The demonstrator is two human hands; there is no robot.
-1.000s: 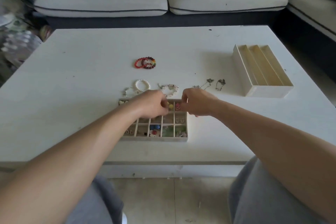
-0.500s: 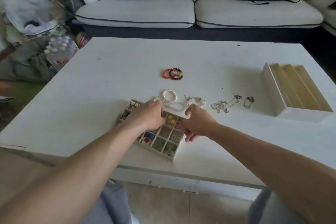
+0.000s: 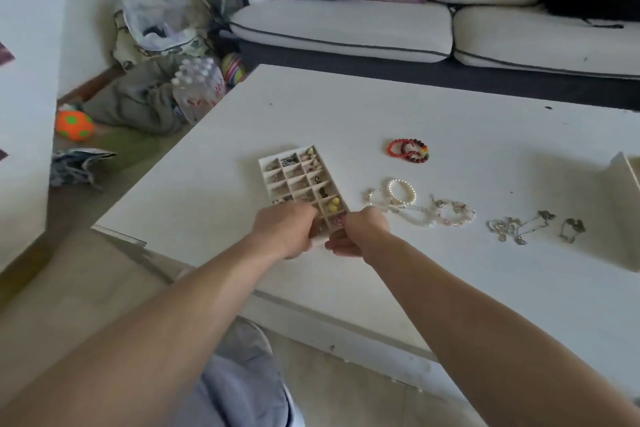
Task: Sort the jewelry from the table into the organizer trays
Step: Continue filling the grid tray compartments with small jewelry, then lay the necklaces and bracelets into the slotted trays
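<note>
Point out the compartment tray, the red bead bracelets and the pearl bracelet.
compartment tray (image 3: 264, 180): head view, on its left wall.
red bead bracelets (image 3: 390, 149): head view, on the red ring's left beads.
pearl bracelet (image 3: 398, 180): head view, on its far arc.

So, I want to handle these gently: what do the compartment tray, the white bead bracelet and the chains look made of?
The compartment tray looks cream and matte with thin straight dividers, likely flocked board or plastic. The white bead bracelet has glossy round beads, pearl-like, real or imitation unclear. The chains look silver-toned metal: fine grey glinting links.
</note>
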